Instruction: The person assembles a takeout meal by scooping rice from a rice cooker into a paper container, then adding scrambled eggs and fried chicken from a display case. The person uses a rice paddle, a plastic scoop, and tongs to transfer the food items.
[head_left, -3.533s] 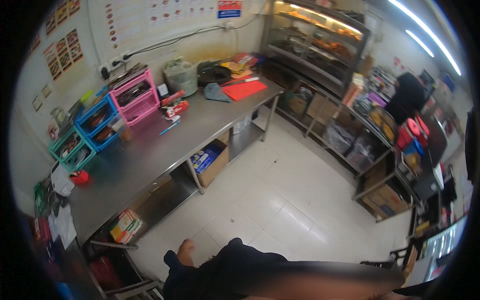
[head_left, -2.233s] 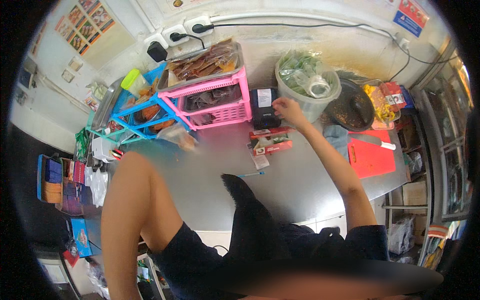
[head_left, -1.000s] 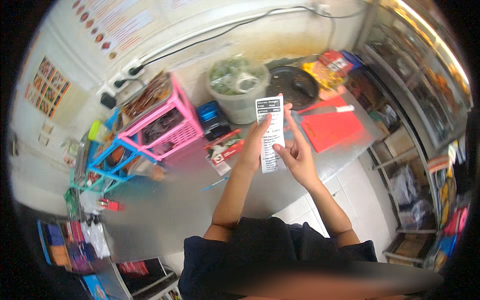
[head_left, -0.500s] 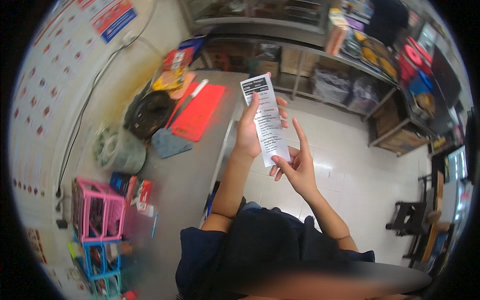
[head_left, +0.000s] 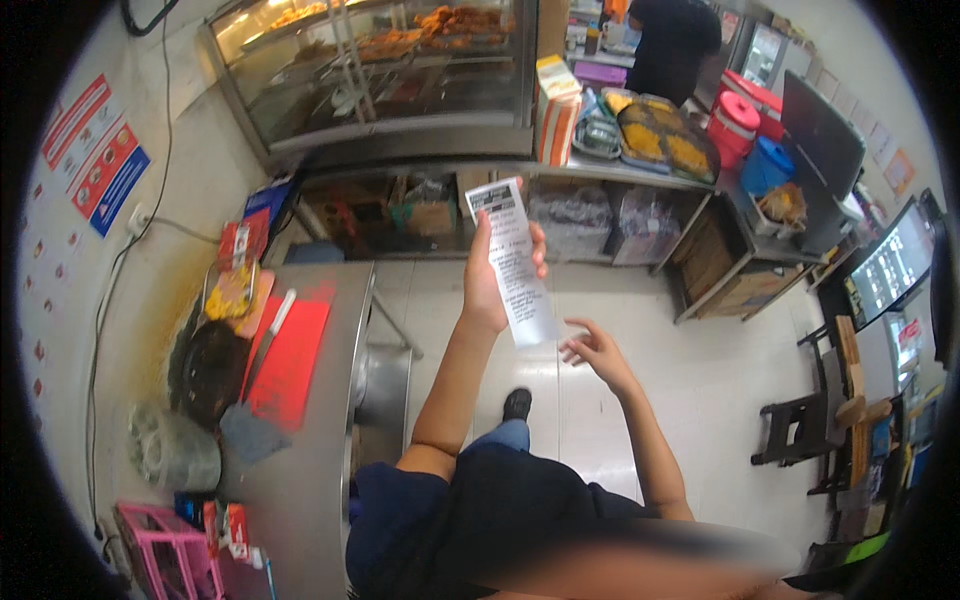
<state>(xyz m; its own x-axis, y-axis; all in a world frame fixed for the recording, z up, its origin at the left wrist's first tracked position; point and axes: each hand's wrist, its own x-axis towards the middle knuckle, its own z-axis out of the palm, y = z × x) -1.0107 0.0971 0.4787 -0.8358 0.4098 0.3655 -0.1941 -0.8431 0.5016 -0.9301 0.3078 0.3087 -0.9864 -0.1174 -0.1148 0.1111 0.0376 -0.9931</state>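
Left hand [head_left: 487, 285]: raised in front of the body, palm side toward the eyes, grip clasping the paper slip, thumb across the front.
Paper slip [head_left: 522, 285]: white, narrow, printed, in the left hand at mid-scene, above the floor, upper end tipped slightly left.
Right hand [head_left: 603, 358]: just right of the slip's lower end, grip loose, half curled and parted; touching the paper or just apart, cannot tell.
Shoe [head_left: 517, 404]: dark, on pale floor tiles [head_left: 450, 300], below the slip.
Counter [head_left: 310, 480]: metal, along the left side.
Near end of counter: pink rack [head_left: 175, 555], with a red and white box [head_left: 236, 530] to the right.
Middle of counter: clear tub [head_left: 180, 452] near the wall, blue-grey cloth [head_left: 253, 434] to the right, dark pan [head_left: 213, 375] just beyond.
Red cutting board [head_left: 300, 360]: right of the pan, with a white-handled knife [head_left: 268, 338] lying along the left part.
Stool [head_left: 805, 415]: dark, on the right.
Far end of counter: yellow food [head_left: 232, 292] beside the wall.
Far right: blue container [head_left: 768, 165] and red jug [head_left: 735, 125], then trays of yellow food [head_left: 660, 130] left of both, beside a striped carton [head_left: 557, 125].
Far left: lit glass cabinet [head_left: 400, 140] holding browned food [head_left: 452, 24].
Farthest: person [head_left: 675, 40] in dark clothing, behind the trays.
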